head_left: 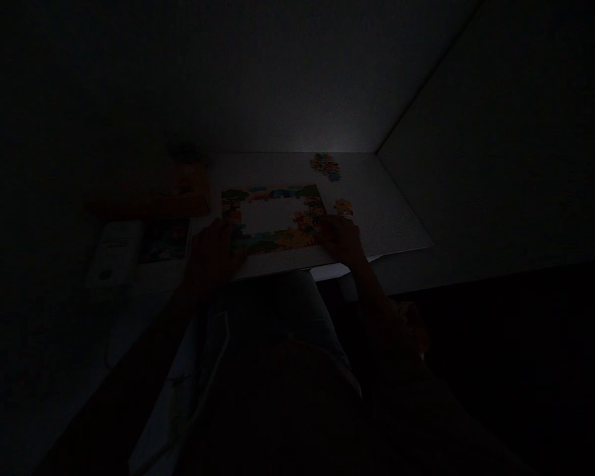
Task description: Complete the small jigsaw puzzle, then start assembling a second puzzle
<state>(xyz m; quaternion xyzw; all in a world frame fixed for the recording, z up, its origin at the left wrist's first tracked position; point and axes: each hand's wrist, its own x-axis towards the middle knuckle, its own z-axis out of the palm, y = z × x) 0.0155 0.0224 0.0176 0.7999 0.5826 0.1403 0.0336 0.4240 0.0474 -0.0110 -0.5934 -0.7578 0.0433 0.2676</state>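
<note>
The view is very dark. A partly assembled jigsaw puzzle (282,243) lies on the white table, its colourful outer frame joined around a bare white middle. At its lower left corner rests my left hand (212,254), thumb and fingers apart, holding nothing that I can see. My right hand (343,239) is at the puzzle's right edge with fingers curled down onto it; what they hold, if anything, is lost in the dark. Just above that hand lies a small group of orange puzzle pieces (344,208).
A pile of loose puzzle pieces (326,166) lies near the wall at the back. Left of the puzzle are an orange-red box (153,206), a dark picture card (166,239) and a white box-like object (115,251). The table (381,205) meets walls behind.
</note>
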